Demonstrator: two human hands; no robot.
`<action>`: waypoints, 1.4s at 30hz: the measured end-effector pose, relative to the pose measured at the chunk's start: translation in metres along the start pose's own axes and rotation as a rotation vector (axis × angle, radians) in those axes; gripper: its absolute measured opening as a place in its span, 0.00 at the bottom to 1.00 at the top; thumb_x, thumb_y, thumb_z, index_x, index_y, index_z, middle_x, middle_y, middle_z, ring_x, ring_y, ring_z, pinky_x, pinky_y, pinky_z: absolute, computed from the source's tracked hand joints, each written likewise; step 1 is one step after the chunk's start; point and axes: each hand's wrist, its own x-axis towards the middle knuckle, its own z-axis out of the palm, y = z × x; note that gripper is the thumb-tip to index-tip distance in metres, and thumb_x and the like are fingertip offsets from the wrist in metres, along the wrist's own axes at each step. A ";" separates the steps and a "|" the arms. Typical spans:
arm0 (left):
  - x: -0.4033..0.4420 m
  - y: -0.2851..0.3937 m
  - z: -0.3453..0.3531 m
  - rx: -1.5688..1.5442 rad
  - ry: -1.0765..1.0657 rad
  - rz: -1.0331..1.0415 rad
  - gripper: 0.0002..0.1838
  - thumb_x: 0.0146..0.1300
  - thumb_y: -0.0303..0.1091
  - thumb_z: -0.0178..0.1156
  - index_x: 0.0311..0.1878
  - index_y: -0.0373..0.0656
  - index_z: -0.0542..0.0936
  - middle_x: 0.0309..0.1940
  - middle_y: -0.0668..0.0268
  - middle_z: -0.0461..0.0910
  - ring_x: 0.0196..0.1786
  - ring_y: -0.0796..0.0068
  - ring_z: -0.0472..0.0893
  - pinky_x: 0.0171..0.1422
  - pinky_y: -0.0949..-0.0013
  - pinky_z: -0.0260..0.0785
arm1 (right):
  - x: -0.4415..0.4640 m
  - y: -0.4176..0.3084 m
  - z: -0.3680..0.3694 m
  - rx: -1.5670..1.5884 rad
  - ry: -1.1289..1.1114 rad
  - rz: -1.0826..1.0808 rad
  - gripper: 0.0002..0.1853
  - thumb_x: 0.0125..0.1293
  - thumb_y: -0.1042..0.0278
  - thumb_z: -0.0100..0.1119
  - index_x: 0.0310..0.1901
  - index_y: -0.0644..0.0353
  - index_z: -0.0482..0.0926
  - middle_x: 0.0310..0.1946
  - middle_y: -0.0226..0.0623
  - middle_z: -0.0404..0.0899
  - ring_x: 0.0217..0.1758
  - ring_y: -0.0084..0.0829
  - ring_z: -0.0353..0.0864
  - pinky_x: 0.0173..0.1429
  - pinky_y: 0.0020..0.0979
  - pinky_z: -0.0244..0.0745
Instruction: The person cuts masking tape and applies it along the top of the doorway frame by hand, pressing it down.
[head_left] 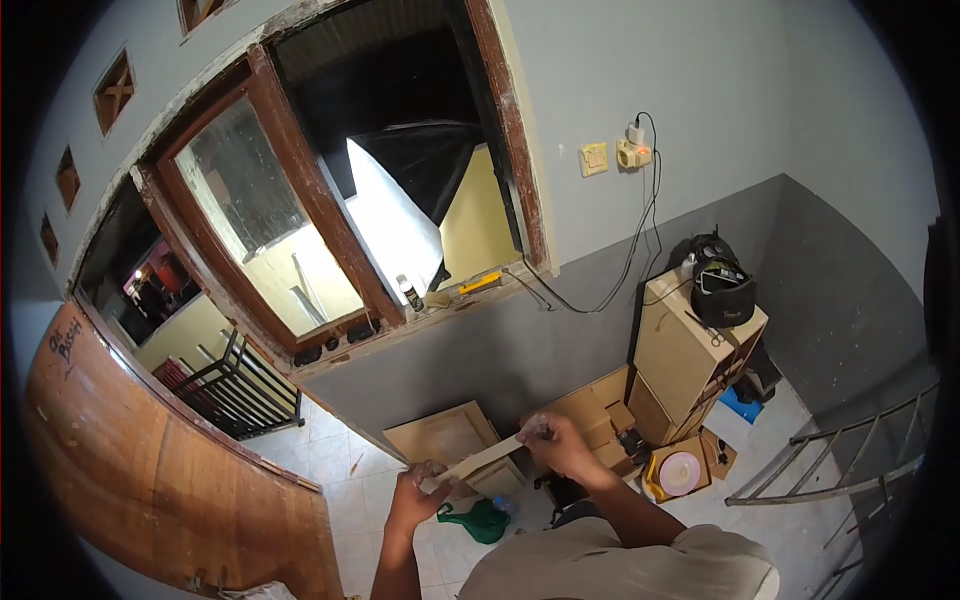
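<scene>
Left forearm (pixel 396 562), cut off below

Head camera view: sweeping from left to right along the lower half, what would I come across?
Brown wooden door → left hand → pale flat strip held between the hands → right hand → pink round item → metal ladder-like frame.

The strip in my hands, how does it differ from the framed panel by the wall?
The strip is narrow; the panel is broad, with a border around its middle. The strip is held between your left hand and right hand; the panel stands by the wall. Both look pale tan.
</scene>
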 end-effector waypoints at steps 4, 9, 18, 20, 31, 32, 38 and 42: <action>0.038 0.040 0.015 0.011 -0.020 -0.025 0.13 0.59 0.34 0.76 0.39 0.36 0.84 0.32 0.55 0.86 0.37 0.63 0.87 0.47 0.63 0.76 | 0.018 -0.016 -0.038 0.050 0.014 0.108 0.03 0.68 0.74 0.69 0.36 0.59 0.84 0.28 0.22 0.78 0.31 0.15 0.72 0.38 0.25 0.69; 0.088 0.055 0.049 0.000 0.052 0.000 0.13 0.57 0.33 0.78 0.38 0.35 0.85 0.31 0.62 0.87 0.36 0.75 0.82 0.47 0.67 0.74 | 0.038 -0.039 -0.090 0.035 0.028 -0.128 0.06 0.68 0.80 0.67 0.33 0.58 0.82 0.29 0.20 0.77 0.34 0.14 0.72 0.42 0.21 0.68; 0.174 0.118 0.089 0.158 -0.025 -0.020 0.29 0.52 0.51 0.82 0.43 0.33 0.87 0.36 0.49 0.87 0.38 0.56 0.87 0.45 0.59 0.78 | 0.053 -0.073 -0.189 -0.026 0.134 -0.057 0.07 0.69 0.80 0.66 0.34 0.59 0.80 0.28 0.19 0.76 0.33 0.11 0.70 0.40 0.21 0.66; 0.181 0.121 0.100 0.196 -0.063 0.081 0.26 0.53 0.48 0.81 0.42 0.33 0.86 0.35 0.49 0.87 0.37 0.51 0.87 0.43 0.58 0.77 | 0.056 -0.078 -0.205 0.039 0.100 -0.044 0.07 0.69 0.81 0.66 0.34 0.59 0.80 0.27 0.18 0.76 0.33 0.11 0.71 0.40 0.20 0.66; 0.193 0.115 0.149 0.086 -0.058 0.144 0.17 0.58 0.42 0.76 0.39 0.38 0.86 0.32 0.50 0.84 0.36 0.46 0.83 0.41 0.54 0.74 | 0.082 -0.033 -0.267 0.004 0.050 0.024 0.08 0.70 0.82 0.62 0.34 0.58 0.79 0.30 0.23 0.79 0.36 0.15 0.74 0.44 0.23 0.69; 0.194 0.110 0.148 0.118 -0.098 0.152 0.16 0.56 0.40 0.78 0.40 0.39 0.86 0.34 0.53 0.85 0.38 0.48 0.84 0.44 0.55 0.75 | 0.086 -0.030 -0.267 -0.002 0.026 0.054 0.08 0.70 0.82 0.62 0.34 0.58 0.79 0.30 0.23 0.79 0.36 0.15 0.74 0.44 0.23 0.69; 0.198 0.086 0.119 0.115 0.096 0.225 0.18 0.58 0.46 0.75 0.40 0.41 0.87 0.32 0.50 0.83 0.40 0.44 0.81 0.48 0.51 0.72 | 0.107 -0.026 -0.242 0.019 0.062 -0.006 0.06 0.71 0.76 0.65 0.35 0.56 0.80 0.30 0.21 0.77 0.34 0.14 0.71 0.41 0.22 0.66; 0.194 0.097 0.071 0.181 -0.061 0.141 0.21 0.54 0.43 0.78 0.45 0.38 0.87 0.42 0.50 0.85 0.46 0.48 0.82 0.54 0.54 0.74 | 0.115 -0.032 -0.206 0.091 0.034 -0.042 0.05 0.71 0.74 0.67 0.36 0.58 0.80 0.30 0.21 0.78 0.35 0.14 0.71 0.43 0.20 0.64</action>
